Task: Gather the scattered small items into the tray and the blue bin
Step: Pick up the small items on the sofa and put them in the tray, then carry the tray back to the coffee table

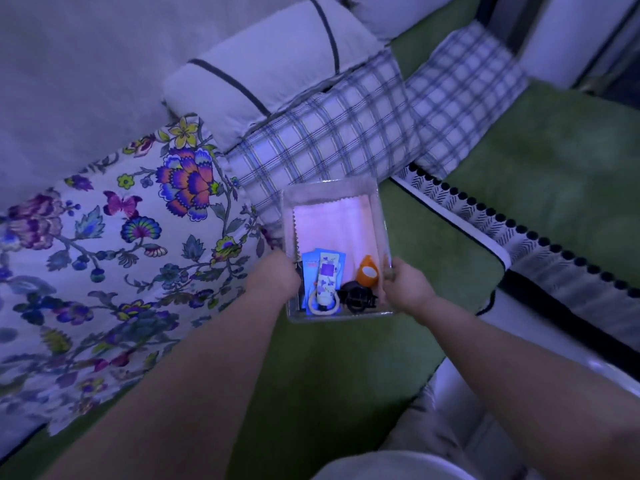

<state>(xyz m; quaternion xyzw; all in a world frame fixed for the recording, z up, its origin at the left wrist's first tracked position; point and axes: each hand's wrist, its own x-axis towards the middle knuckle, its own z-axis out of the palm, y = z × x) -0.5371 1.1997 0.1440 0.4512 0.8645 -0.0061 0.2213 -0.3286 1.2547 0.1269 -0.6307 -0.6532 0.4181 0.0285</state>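
**Two hands hold a clear tray of small items over a green cover**

A person looks down at their own bare forearms, which reach forward to a clear, shallow tray (pixel 329 188). The left hand (pixel 280 277) is closed against the tray's left wall, its fingertips hidden behind the edge. The right hand (pixel 407 285) grips the right wall, with the thumb hooked over the rim.

Between the hands, at the near end of the tray, lie a blue packet (pixel 308 268), a flower-printed tube (pixel 327 275) resting on top of it, and a pale ring (pixel 310 301) around the tube's lower end. A black hair clip (pixel 356 299) and a small orange object (pixel 367 273) sit just beside the right hand. A pink cloth (pixel 339 223) lines the tray floor beyond them.

Below the tray and the forearms spreads the green cover (pixel 329 375). A flowered pillow (pixel 121 254) lies to the left of the left hand. A checked pillow (pixel 322 140) lies beyond the tray's far end.
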